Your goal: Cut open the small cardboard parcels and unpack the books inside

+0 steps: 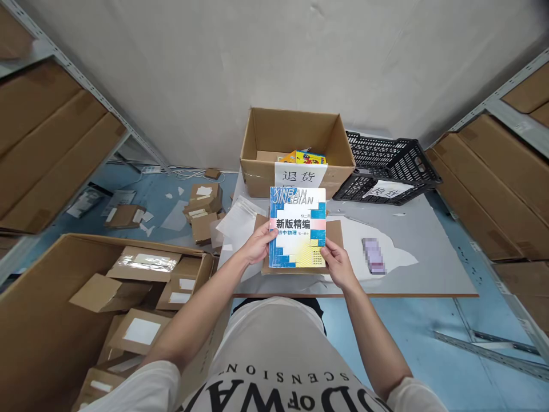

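Gripping book [297, 227] mid-frame over cardboard mailer [334, 232], left hand [258, 245] and right hand [337, 264] pinching its lower edges. Risk I see: thin edge hold, cover could slip onto table [429, 252].

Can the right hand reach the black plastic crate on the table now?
Probably not at once: the right hand grips the blue and white book, though nothing blocks the way to the black plastic crate.

Centre of frame: book [297, 228] above a cardboard sheet [334, 232] on the table [433, 257]; open carton [295, 150] behind it, crate [388, 167] to the right, parcel box [64, 309] at lower left.
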`<state>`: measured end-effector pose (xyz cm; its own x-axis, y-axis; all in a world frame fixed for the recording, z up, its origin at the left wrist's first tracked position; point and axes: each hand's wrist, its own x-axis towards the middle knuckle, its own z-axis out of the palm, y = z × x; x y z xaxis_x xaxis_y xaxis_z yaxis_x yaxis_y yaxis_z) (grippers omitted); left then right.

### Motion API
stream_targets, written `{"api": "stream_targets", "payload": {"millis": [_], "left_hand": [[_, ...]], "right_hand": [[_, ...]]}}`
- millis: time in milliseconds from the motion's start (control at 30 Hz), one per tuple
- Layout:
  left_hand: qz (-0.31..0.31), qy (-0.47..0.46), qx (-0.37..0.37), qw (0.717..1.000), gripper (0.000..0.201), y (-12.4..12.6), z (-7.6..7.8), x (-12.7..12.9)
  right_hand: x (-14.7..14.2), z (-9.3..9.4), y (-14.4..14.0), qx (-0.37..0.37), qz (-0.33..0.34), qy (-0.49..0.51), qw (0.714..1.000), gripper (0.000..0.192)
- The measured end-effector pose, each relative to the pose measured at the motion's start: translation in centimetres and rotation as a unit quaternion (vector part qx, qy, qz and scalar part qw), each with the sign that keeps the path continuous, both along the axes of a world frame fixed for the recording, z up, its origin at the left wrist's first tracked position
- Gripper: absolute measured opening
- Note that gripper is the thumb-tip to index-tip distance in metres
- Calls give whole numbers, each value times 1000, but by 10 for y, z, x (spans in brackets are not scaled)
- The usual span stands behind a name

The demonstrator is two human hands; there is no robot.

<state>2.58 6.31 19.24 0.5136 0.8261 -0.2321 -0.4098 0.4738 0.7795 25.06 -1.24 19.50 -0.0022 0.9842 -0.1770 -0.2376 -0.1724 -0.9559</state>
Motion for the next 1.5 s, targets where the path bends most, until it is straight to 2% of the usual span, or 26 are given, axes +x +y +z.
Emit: {"api": "stream_targets", "payload": {"millis": [167, 333, 533, 667, 833, 967, 1100, 1233, 1367, 1500], "left_hand": [[-8, 12, 7, 1000, 48, 7, -1, 1], [-13, 9, 20, 1000, 54, 15, 7, -1], [-28, 9, 17, 999, 57, 21, 11, -8], [-20, 32, 11, 999, 54, 19, 5, -13], [-2, 115, 14, 993, 56, 16, -4, -17], [29, 174, 16, 984, 56, 16, -12, -19], [74, 197, 35, 977, 59, 21, -25, -22], [127, 220, 91, 963, 55, 27, -38, -25], [162, 263, 133, 942, 47, 26, -39, -31], [220, 339, 187, 895, 39, 18, -40, -52]], "right_hand": [[-1, -6, 8, 14, -19, -10, 1000, 54], [4, -8, 19, 23, -36, -28, 999, 53], [17, -5, 55, 37, -67, -34, 996, 54], [29, 5, 99, 60, -66, -18, 996, 55], [39, 15, 178, 54, -102, 23, 993, 52], [41, 21, 241, 37, -172, 49, 983, 34], [43, 24, 280, 3, -242, 61, 968, 12], [45, 22, 293, -16, -255, 60, 965, 12], [48, 22, 294, -33, -250, 63, 966, 12], [61, 29, 274, -40, -246, 58, 967, 24]]}}
